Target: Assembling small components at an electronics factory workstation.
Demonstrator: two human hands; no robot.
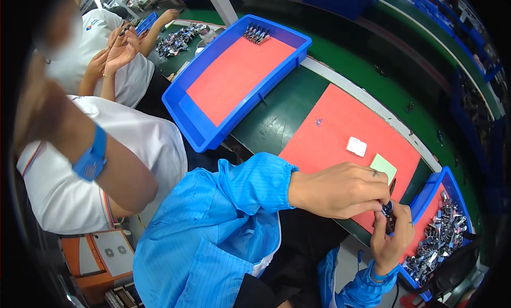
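My left hand (346, 190) is closed in a pinch on a small dark, shiny metal piece (390, 215). My right hand (394, 238) grips the same piece from below, its fingers curled round it. The fingers cover much of the piece, so its exact kind is hidden. Both hands are over the near right corner of a red mat (319, 143). Just beyond them on the mat lie a pale green pad (383, 167) and a small white block (356, 147). A few tiny metal bits (319, 122) rest farther left.
Right of my hands stands a blue bin (453, 188) heaped with small metal pieces (439, 239). A larger blue tray (234, 128), lined in red, sits at the left with a row of pieces (256, 34) in its far end. Co-workers in white shirts (138, 143) sit close on my left.
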